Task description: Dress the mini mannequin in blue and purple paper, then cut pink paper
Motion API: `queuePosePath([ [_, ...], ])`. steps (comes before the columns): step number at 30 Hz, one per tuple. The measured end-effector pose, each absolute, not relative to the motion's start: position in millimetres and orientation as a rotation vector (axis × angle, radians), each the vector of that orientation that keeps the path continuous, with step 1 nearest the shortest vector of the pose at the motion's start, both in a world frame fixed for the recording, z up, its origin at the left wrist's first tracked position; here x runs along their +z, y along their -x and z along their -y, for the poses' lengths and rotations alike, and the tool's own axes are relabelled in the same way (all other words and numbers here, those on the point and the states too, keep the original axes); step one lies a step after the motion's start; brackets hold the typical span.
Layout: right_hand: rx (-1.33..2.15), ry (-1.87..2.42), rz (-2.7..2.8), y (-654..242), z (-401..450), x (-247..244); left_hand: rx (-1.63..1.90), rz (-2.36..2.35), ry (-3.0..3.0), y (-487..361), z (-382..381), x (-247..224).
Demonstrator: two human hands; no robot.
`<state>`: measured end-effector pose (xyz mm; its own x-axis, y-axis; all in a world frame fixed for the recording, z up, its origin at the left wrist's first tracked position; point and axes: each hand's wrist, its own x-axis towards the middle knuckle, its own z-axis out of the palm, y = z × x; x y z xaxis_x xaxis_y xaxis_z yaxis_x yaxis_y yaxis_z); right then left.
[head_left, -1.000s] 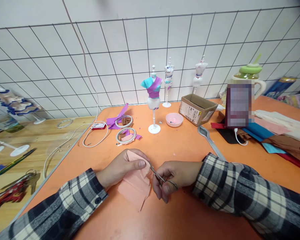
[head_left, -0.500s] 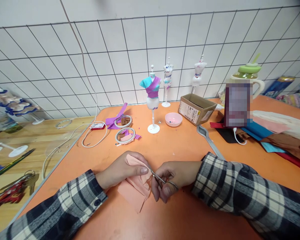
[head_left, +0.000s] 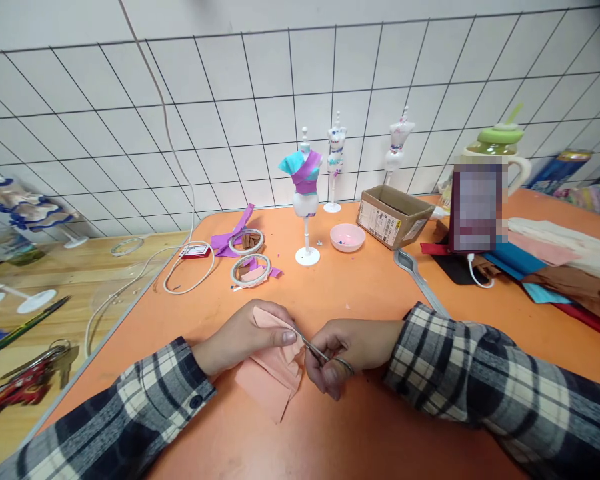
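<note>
My left hand point(head_left: 253, 339) pinches a folded sheet of peach crepe paper point(head_left: 267, 387), thumb on top, with the loose part hanging down over the orange table point(head_left: 205, 440). Closed around the handles of small metal scissors point(head_left: 314, 348) is my right hand point(head_left: 337, 357). The scissor blades meet the paper's edge right beside my left thumb; part of them is hidden behind the paper and fingers. Beyond my hands stands a small white mannequin point(head_left: 306, 205) on a round base, its chest wrapped in turquoise and purple paper.
Two tape rolls point(head_left: 251, 271) with paper scraps lie back left. A pink bowl point(head_left: 347, 239), a cardboard box point(head_left: 393, 217) and a grey strap-like item point(head_left: 420, 280) sit back right. Further right are a phone point(head_left: 475, 210), a lidded jug point(head_left: 500, 143) and coloured paper strips point(head_left: 565, 280). Keys point(head_left: 25, 380) lie left.
The scissors and my right hand have shifted very slightly at the paper's edge, with the right fingers drawn a little closer together. My left hand keeps its hold on the paper.
</note>
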<state>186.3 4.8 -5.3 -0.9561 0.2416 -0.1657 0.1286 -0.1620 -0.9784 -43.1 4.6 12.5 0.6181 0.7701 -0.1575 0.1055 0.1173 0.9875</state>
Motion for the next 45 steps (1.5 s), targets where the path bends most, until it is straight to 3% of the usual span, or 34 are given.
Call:
queuePosePath([
  [45, 2.303, 0.497, 1.964, -186.7, -3.4, -4.5, 0.583, -0.830, -1.425, 43.1, -5.4, 13.3],
])
